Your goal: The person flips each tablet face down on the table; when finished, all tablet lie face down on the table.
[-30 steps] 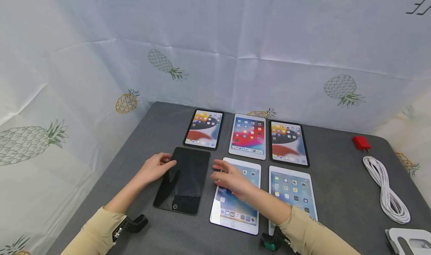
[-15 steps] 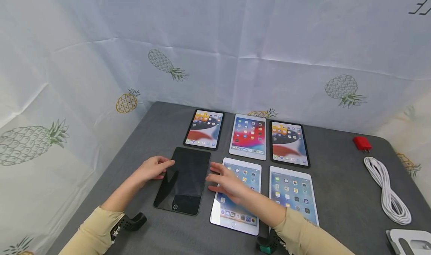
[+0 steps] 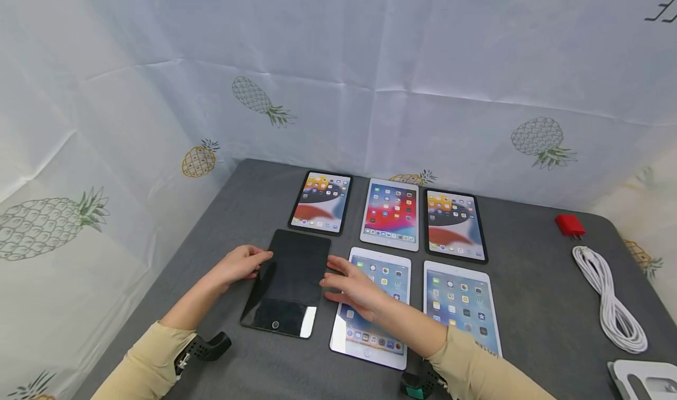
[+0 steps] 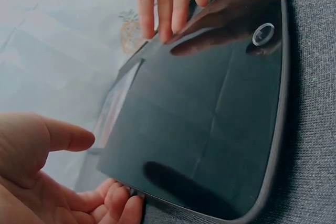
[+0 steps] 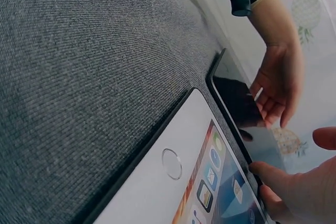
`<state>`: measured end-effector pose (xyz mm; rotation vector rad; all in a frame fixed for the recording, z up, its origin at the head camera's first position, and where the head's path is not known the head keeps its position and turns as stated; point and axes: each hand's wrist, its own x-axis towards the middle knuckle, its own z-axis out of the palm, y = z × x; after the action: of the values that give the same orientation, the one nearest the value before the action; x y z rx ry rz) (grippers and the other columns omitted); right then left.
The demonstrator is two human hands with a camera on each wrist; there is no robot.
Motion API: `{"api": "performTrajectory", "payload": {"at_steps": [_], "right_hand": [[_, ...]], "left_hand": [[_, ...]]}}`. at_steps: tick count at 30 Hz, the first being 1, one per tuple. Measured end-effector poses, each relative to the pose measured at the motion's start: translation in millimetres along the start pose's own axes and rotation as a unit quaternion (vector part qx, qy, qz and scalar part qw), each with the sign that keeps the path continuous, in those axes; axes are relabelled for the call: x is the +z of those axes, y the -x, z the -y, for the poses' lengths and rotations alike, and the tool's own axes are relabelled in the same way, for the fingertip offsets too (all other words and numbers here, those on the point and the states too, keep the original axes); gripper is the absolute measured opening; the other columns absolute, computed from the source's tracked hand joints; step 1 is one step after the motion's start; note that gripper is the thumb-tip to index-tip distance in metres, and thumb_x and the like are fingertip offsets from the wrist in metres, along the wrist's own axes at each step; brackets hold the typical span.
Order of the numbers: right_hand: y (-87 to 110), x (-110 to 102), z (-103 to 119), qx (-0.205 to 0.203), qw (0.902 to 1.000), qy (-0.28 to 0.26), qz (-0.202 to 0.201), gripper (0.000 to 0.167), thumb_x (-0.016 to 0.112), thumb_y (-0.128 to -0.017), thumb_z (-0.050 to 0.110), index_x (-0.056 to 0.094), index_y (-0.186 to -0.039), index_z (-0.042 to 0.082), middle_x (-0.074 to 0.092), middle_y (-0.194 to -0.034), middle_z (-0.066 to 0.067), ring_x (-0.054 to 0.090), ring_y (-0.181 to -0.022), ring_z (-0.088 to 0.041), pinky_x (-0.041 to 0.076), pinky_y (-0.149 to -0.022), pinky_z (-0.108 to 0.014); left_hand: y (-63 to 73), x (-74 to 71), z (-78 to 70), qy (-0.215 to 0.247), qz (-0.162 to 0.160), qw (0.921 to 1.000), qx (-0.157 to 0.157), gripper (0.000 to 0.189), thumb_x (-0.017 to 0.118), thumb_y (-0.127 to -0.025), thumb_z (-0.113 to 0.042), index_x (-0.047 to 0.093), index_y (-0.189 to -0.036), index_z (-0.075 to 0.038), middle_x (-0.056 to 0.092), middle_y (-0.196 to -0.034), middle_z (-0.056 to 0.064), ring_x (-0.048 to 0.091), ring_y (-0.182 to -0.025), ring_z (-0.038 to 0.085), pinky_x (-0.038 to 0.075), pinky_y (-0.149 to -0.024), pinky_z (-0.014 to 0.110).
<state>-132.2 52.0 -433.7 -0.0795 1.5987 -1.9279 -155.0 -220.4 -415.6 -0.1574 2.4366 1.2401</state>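
A black tablet (image 3: 288,282) with a dark screen and a round home button lies on the grey table, at the left of the near row. Along its left edge, my left hand (image 3: 240,265) has its fingers curled against the rim, seen closely in the left wrist view. The left thumb (image 4: 73,136) stands out above the tablet's corner. On the opposite side my right hand (image 3: 354,285) reaches over a white tablet (image 3: 370,335), its straight fingers (image 5: 270,174) touching the black tablet's right edge. The right thumb is raised apart.
Another white tablet (image 3: 460,300) lies to the right. Behind are a black-framed tablet (image 3: 321,203), a white one (image 3: 390,214) and another black-framed one (image 3: 455,224), screens lit. Farther right lie a red plug adapter (image 3: 569,225), a coiled white cable (image 3: 608,300) and a white stand-like piece (image 3: 642,376).
My right hand has moved left to the black tablet's edge. The left hand has shifted slightly at its own edge. A bright reflection now shows at the tablet's lower right corner.
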Motion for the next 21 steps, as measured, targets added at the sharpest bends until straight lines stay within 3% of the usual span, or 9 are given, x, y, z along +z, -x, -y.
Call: {"api": "performTrajectory", "payload": {"at_steps": [3, 8, 15, 17, 21], "right_hand": [[0.0, 1, 0, -0.002, 1.0000, -0.004, 0.004, 0.076, 0.059, -0.087, 0.005, 0.019, -0.151, -0.005, 0.019, -0.157, -0.023, 0.032, -0.138, -0.043, 0.040, -0.104, -0.050], [1.0, 2, 1, 0.005, 1.0000, -0.001, 0.004, 0.075, 0.060, -0.089, 0.005, 0.020, -0.151, -0.004, 0.021, -0.156, -0.023, 0.037, -0.135, -0.042, 0.040, -0.104, -0.050], [-0.5, 0, 0, 0.002, 0.9999, 0.007, 0.012, 0.073, 0.061, -0.090, 0.005, 0.022, -0.151, -0.004, 0.025, -0.153, -0.026, 0.037, -0.135, -0.040, 0.042, -0.103, -0.046], [-2.5, -1, 0, -0.004, 0.9994, 0.035, 0.004, 0.071, 0.062, -0.091, 0.006, 0.025, -0.151, -0.003, 0.030, -0.151, -0.024, 0.037, -0.135, -0.038, 0.041, -0.104, -0.045], [-8.7, -2, 5, -0.039, 0.9874, 0.148, -0.039, 0.064, 0.066, -0.090, 0.015, 0.039, -0.147, 0.004, 0.041, -0.147, -0.018, 0.040, -0.133, -0.036, 0.040, -0.104, -0.049]], "left_hand": [[0.1, 1.1, 0.7, -0.005, -0.013, 0.9999, 0.002, 0.047, 0.054, -0.099, -0.030, 0.055, -0.120, 0.012, 0.056, -0.101, 0.017, 0.058, -0.087, 0.022, 0.054, -0.075, 0.035], [2.7, 2.8, 3.3, 0.031, -0.013, 0.9994, 0.007, 0.034, 0.054, -0.099, -0.024, 0.051, -0.113, 0.007, 0.052, -0.090, 0.011, 0.053, -0.081, 0.020, 0.054, -0.068, 0.034], [9.0, -3.6, -3.0, 0.056, -0.023, 0.9965, 0.058, 0.042, 0.060, -0.097, -0.024, 0.053, -0.127, 0.005, 0.068, -0.106, 0.015, 0.064, -0.094, 0.025, 0.056, -0.075, 0.038], [10.6, -5.5, -7.3, 0.046, -0.034, 0.9955, 0.076, 0.044, 0.063, -0.096, -0.026, 0.056, -0.128, 0.003, 0.070, -0.107, 0.014, 0.064, -0.097, 0.025, 0.056, -0.076, 0.038], [14.5, -4.8, -18.7, 0.007, -0.066, 0.9909, 0.117, 0.040, 0.066, -0.094, -0.025, 0.061, -0.122, 0.001, 0.074, -0.091, 0.006, 0.066, -0.078, 0.020, 0.055, -0.071, 0.034]]}}
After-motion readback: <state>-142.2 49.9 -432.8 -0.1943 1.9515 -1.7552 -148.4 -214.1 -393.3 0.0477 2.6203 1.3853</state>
